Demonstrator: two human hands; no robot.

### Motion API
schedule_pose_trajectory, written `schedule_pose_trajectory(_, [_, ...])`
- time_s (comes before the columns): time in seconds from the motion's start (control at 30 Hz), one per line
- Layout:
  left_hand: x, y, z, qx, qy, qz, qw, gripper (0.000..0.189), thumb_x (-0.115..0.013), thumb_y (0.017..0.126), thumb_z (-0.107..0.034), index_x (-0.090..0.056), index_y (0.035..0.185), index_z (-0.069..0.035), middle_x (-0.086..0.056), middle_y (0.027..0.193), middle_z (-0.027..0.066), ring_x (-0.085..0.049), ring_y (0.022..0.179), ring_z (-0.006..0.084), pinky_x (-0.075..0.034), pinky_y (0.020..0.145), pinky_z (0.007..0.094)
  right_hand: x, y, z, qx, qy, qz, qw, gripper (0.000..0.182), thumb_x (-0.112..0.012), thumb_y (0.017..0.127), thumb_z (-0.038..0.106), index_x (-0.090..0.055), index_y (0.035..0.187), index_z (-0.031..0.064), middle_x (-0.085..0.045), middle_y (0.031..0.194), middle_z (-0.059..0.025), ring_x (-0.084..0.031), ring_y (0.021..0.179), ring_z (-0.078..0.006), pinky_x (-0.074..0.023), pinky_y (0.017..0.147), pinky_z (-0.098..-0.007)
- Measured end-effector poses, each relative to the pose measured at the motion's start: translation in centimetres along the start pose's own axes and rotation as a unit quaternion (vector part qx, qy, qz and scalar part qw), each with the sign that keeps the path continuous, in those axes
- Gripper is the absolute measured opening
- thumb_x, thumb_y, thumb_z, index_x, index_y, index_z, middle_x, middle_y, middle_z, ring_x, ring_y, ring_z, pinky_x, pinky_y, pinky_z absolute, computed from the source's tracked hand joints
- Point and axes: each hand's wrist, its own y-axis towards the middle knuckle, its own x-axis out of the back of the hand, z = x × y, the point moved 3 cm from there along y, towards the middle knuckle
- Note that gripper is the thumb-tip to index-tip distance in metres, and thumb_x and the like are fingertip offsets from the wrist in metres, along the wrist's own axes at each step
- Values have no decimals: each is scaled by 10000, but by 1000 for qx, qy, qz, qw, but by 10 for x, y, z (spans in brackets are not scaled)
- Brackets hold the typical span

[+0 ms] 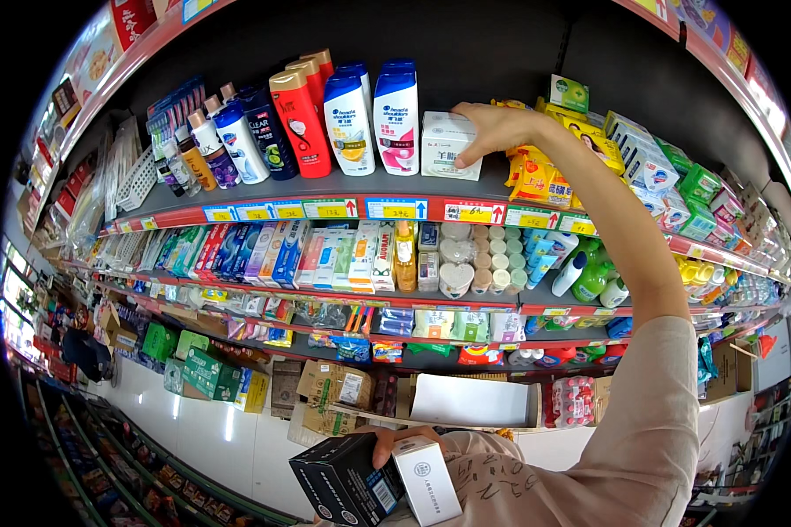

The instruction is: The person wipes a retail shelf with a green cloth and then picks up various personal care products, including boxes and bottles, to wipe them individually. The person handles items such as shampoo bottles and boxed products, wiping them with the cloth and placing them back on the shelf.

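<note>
My right hand (494,132) reaches up to the top visible shelf, its fingers around a white-grey box (449,146) that stands beside the Head & Shoulders shampoo bottles (396,118). On the box's other side lie yellow-orange soap packets (537,174). Low before my body, my left hand (389,444) holds a black box (346,477) and a white box (426,484) side by side; part of this hand is hidden behind the boxes. Further along the shelf stand red shampoo bottles with gold caps (300,125).
The shelf's red edge carries price tags (395,209). Toothpaste boxes (237,250), jars and green bottles (592,277) fill the shelf below. Cartons (333,392) and an open box with a white panel (471,400) lie near the floor. A person (87,354) is far left.
</note>
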Motion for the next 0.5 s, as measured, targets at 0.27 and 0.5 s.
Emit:
schedule_pose_trajectory(0.27, [6, -1, -1, -46, 41, -36, 997, 774, -860, 683, -105, -452, 1326, 28, -583, 1222, 125, -592, 1197, 235, -534, 950, 340, -2, 5, -4, 0, 5, 7, 1000, 1167, -885, 644, 503, -320, 1519, -25, -421, 1516, -246, -455, 1389, -354, -380, 1146, -397])
schedule_pose_trajectory(0.5, [2, -2, -6, -213, 179, -145, 949, 737, -869, 702, -125, -473, 1309, 2, -578, 1233, 96, -584, 1202, 229, -538, 943, 333, 17, -68, 34, 35, -20, -215, 976, 933, -829, 783, 434, -388, 1512, 54, -453, 1495, -208, -500, 1347, -330, -416, 1125, -386])
